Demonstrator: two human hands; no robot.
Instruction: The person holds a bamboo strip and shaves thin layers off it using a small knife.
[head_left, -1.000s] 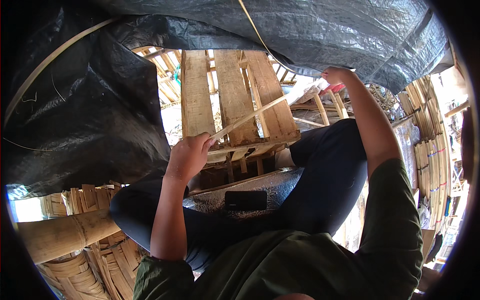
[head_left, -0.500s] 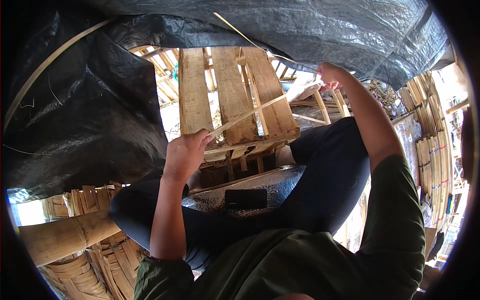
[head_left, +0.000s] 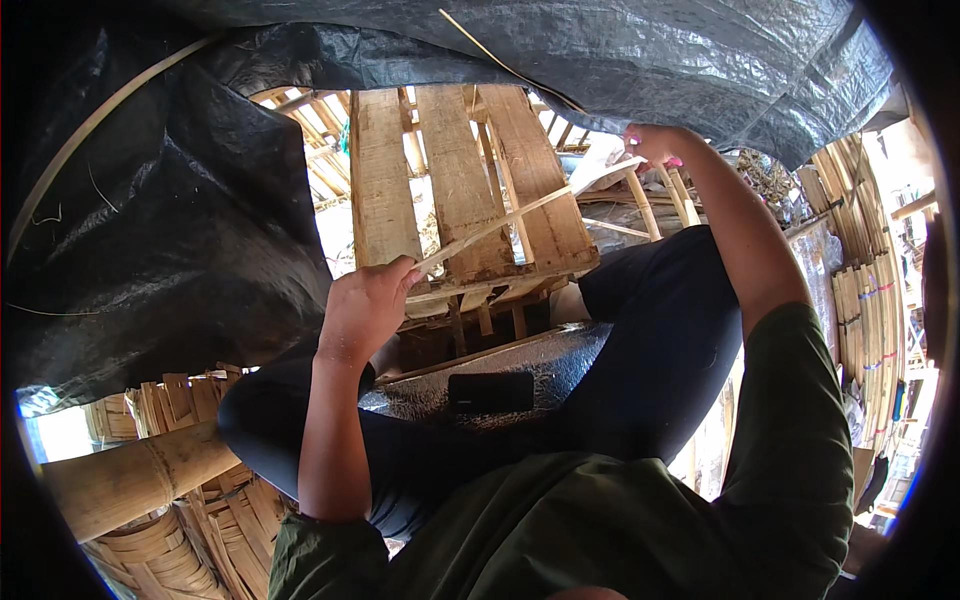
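A pale, flat bamboo strip (head_left: 505, 219) stretches at a slant in front of a rough plank stand (head_left: 383, 190). My left hand (head_left: 366, 310) is closed around its near, lower end, thumb on top. Farther off and higher, at the right, the fingers of my right hand (head_left: 655, 145) are closed at the strip's other end, which looks bright in the sunlight. A second, thinner strip (head_left: 500, 62) slants down across the dark tarp toward my right hand. Whether that hand also grips it I cannot tell.
Black tarp (head_left: 170, 240) hangs at the left and overhead. Below my crossed-over lap lies a silvery sheet (head_left: 420, 401) with a black phone-like slab (head_left: 490, 393) on it. A thick bamboo pole (head_left: 140, 475) is at lower left; bundled bamboo slats (head_left: 865, 330) stand at right.
My right hand has shifted slightly left and up, and its fingers have turned a little. The thin strip's upper end has moved right and up. My left hand keeps its hold.
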